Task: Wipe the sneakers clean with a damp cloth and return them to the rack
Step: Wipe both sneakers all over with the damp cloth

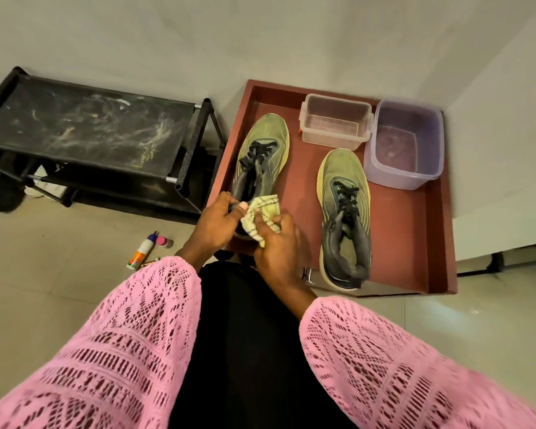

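The left hand (215, 222) grips the left sneaker's (262, 156) heel to steady it; the right hand (277, 243) clutches the cloth (262, 212), wiping there, near the tray's (415, 230) edge.

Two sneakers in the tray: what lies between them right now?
Head view: only bare tray floor separates the left sneaker from the right sneaker. The cloth in the right hand sits at the left sneaker's heel, not in that gap.

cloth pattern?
Pale yellow-cream cloth with thin dark stripes, bunched in the right hand; head view.
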